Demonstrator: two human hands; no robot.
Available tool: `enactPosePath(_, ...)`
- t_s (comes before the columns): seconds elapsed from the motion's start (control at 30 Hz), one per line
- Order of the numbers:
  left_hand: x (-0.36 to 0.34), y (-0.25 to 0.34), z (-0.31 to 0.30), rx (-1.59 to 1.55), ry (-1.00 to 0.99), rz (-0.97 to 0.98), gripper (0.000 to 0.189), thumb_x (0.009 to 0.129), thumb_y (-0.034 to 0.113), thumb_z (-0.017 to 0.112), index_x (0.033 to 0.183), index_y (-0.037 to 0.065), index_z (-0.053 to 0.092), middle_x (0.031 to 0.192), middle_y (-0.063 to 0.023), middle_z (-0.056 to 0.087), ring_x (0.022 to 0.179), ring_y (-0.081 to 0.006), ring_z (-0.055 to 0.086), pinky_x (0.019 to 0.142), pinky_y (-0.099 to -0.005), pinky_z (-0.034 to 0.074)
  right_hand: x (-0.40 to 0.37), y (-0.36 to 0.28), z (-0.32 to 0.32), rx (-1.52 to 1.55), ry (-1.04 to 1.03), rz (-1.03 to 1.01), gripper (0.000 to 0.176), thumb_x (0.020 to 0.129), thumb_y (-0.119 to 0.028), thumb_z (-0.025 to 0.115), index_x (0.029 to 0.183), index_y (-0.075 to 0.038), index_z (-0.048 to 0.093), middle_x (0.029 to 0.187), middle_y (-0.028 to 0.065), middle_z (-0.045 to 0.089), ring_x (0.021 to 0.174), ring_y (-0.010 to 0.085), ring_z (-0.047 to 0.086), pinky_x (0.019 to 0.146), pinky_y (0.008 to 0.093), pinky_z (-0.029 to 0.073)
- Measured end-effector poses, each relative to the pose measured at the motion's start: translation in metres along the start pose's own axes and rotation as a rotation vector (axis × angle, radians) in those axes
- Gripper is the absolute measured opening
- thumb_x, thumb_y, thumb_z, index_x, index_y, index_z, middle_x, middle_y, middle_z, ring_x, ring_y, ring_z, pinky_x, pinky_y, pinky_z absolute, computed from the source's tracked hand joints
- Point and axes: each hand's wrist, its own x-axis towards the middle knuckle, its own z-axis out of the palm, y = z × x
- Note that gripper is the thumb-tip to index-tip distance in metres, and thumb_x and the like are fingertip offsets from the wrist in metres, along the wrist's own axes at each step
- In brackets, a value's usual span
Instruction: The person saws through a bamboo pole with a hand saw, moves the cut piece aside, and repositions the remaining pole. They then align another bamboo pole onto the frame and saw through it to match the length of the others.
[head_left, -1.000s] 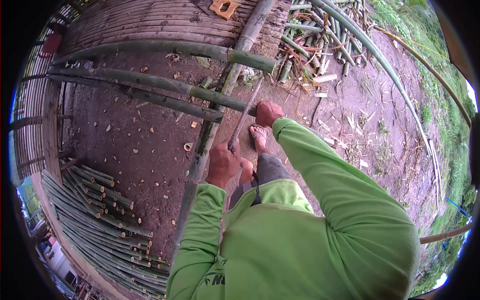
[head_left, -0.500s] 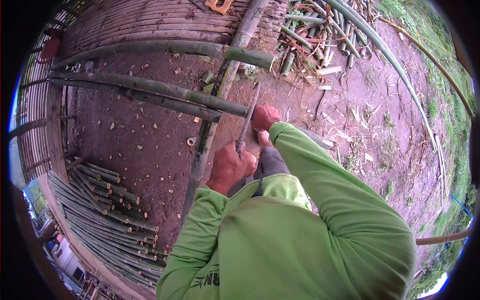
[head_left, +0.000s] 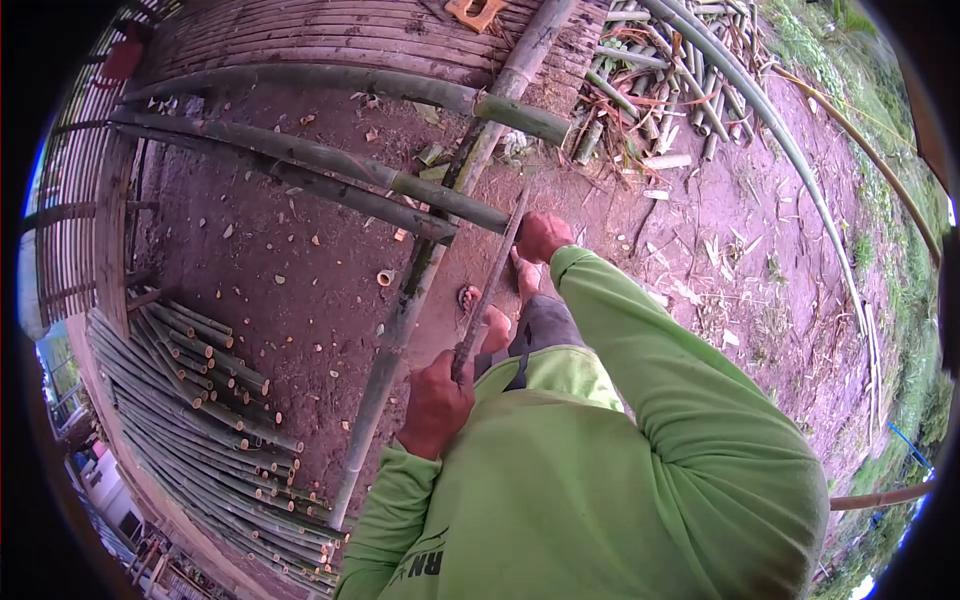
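My left hand, low and close to my body, is closed around the grip of a long, narrow saw. The blade slants up and away, crossing the end part of a green bamboo pole. Just right of the blade, my right hand is closed over the pole's end, which its fingers partly hide. This pole rests across a slanting bamboo support. Alongside it lies a second, shorter-ended pole. My feet are on the ground below the blade.
Another bamboo pole crosses farther up, near a slatted bamboo platform holding an orange-brown block. Cut bamboo poles are stacked at lower left. Bamboo offcuts lie upper right, beside a long curved pole.
My left hand has drawn the saw back toward my body, down and slightly left. My right hand stays at the pole's end. The whole view has shifted slightly.
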Motion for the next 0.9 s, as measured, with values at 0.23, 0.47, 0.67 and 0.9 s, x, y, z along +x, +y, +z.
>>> enactPosePath(0.23, -0.001, 0.000, -0.006, -0.002, 0.040, 0.040, 0.020, 0.089, 0.019, 0.058, 0.082, 0.001, 0.058, 0.069, -0.0242, 0.060, 0.065, -0.0450, 0.060, 0.058, -0.0511, 0.047, 0.006, 0.001, 0.012, -0.027, 0.033, 0.001, 0.030, 0.073, -0.019, 0.066, 0.100, -0.006, 0.070, 0.100, 0.0173, 0.069, 0.095, 0.0325, 0.068, 0.082, 0.0417, 0.055)
enactPosePath(0.47, 0.142, 0.007, 0.062, 0.077, -0.068, -0.096, 0.032, 0.088, 0.031, 0.058, 0.090, 0.000, 0.064, 0.086, -0.0274, 0.065, 0.086, -0.0445, 0.064, 0.076, -0.0511, 0.052, 0.000, 0.000, 0.008, 0.013, 0.056, -0.044, 0.032, 0.074, -0.019, 0.063, 0.100, -0.002, 0.068, 0.097, 0.0222, 0.068, 0.093, 0.0350, 0.068, 0.081, 0.0436, 0.055)
enactPosePath(0.67, 0.116, -0.111, 0.116, -0.129, 0.128, 0.271, 0.024, 0.091, 0.026, 0.056, 0.085, 0.004, 0.060, 0.069, -0.0204, 0.062, 0.067, -0.0417, 0.061, 0.063, -0.0485, 0.049, 0.008, 0.007, 0.031, 0.020, 0.155, -0.100, 0.034, 0.074, -0.030, 0.067, 0.095, -0.003, 0.070, 0.091, 0.0220, 0.068, 0.088, 0.0379, 0.067, 0.076, 0.0447, 0.054)
enactPosePath(0.9, 0.047, -0.039, 0.044, -0.120, 0.125, 0.170, 0.023, 0.090, 0.024, 0.059, 0.083, 0.002, 0.059, 0.069, -0.0232, 0.062, 0.069, -0.0424, 0.063, 0.061, -0.0510, 0.049, -0.001, -0.006, 0.017, -0.019, 0.097, 0.018, 0.030, 0.073, -0.018, 0.064, 0.100, -0.006, 0.070, 0.101, 0.0180, 0.069, 0.096, 0.0322, 0.067, 0.082, 0.0410, 0.055)
